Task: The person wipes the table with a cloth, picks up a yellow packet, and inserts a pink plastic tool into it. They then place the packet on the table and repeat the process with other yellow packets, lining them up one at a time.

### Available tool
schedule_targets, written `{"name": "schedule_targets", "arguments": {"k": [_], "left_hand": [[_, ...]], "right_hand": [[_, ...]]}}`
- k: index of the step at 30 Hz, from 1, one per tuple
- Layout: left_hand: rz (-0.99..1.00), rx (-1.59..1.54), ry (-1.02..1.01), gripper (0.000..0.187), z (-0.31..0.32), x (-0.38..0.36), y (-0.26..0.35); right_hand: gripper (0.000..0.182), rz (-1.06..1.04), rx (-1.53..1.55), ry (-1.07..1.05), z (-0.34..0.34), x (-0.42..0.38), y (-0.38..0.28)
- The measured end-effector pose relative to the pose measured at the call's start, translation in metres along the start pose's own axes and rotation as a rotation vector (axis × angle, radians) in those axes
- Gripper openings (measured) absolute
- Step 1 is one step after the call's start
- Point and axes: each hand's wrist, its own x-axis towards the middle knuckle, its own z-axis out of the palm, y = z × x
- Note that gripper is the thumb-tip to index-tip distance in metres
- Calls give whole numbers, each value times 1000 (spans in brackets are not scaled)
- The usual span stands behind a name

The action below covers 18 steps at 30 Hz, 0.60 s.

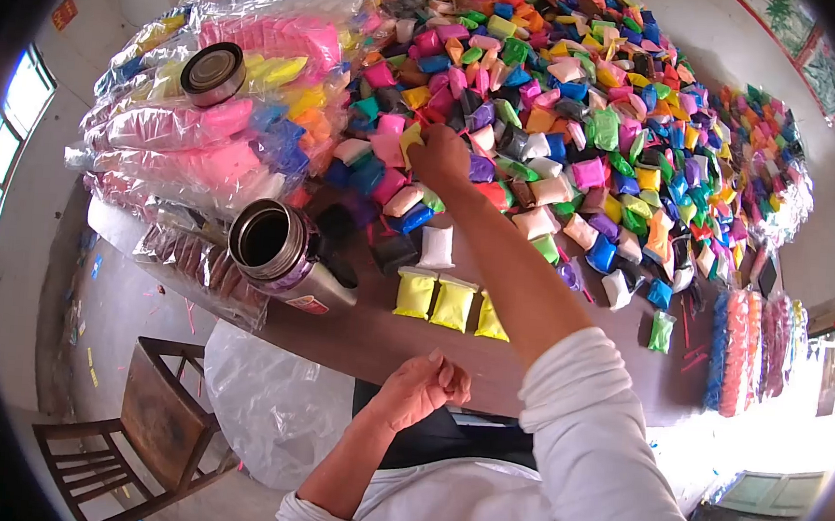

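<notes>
My right hand (441, 158) reaches across the table into a big heap of small coloured packets (564, 97). Its fingers are closed on the edge of a yellow packet (410, 144), partly hidden by the hand. Near my body, my left hand (423, 387) hovers by the table's front edge with fingers curled in and nothing visible in them. Between the hands, yellow packets (453, 303) lie in a row on the brown table, the rightmost partly behind my right forearm. Just behind them is a white packet (437, 247).
An open steel flask (292, 261) stands left of the row; its lid (213, 74) rests on clear bags of packets (203, 139). A green packet (661, 332) and upright bagged bundles (750, 352) are at right. A wooden chair (159, 426) stands lower left, beside clear plastic (272, 396).
</notes>
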Motion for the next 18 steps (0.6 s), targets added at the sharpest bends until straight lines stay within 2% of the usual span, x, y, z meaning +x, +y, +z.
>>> {"name": "schedule_targets", "arguments": {"k": [2,3,5,7,8,10,12,13,14,15,16,18], "left_hand": [[-8,-33,-1,44,2,-2,2],[-14,-55,-1,45,4,-4,2],[6,-50,-1,47,4,-5,1],[2,-71,16,50,2,-4,-1],[-1,-80,22,50,1,-4,-2],[-4,-94,34,52,0,-1,-2],[-29,-64,43,53,-1,-1,-3],[-45,-52,56,53,1,0,-2],[-60,-36,67,53,2,1,1],[-60,-86,-60,53,-10,3,-1],[-76,-32,80,52,1,4,0],[-97,79,362,56,26,5,2]], "right_hand": [[39,-75,241,28,-18,-12,11],[36,3,336,-118,-36,-24,11],[33,106,573,-274,-84,-71,-4],[30,55,632,-386,-111,-112,8],[35,124,521,-467,-128,-131,8],[33,156,814,-563,-150,-170,14],[33,153,840,-589,-147,-201,43],[33,240,845,-618,-146,-217,50],[31,227,769,-663,-150,-230,52],[30,214,693,-707,-154,-241,53],[28,202,616,-752,-158,-249,54],[25,234,671,-744,-160,-258,51]]}}
